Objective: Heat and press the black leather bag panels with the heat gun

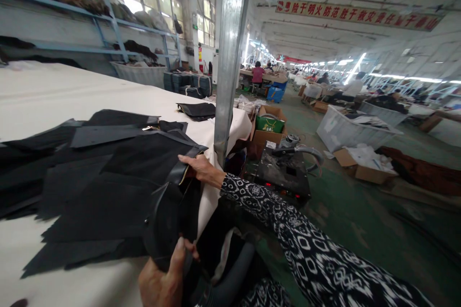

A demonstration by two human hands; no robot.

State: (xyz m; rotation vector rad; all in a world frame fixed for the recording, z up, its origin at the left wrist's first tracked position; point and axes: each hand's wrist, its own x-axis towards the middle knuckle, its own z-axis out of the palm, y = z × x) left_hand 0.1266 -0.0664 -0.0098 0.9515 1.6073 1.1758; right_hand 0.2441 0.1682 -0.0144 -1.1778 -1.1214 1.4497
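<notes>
A pile of black cut fabric pieces [108,187] lies on the white table [54,96]. My left hand [162,280], at the bottom edge, is closed on the near end of a black fabric piece [169,220] that curls up off the pile. My right hand [200,168], in a black-and-white patterned sleeve, pinches the far edge of the same piece near the table's side. A thin yellowish edge shows beside my right fingers.
A metal post [228,57] rises just beyond my right hand. A smaller black piece [197,110] lies farther up the table. On the green floor to the right stand a black machine [286,172], cardboard boxes [268,127] and bins. People work at distant tables.
</notes>
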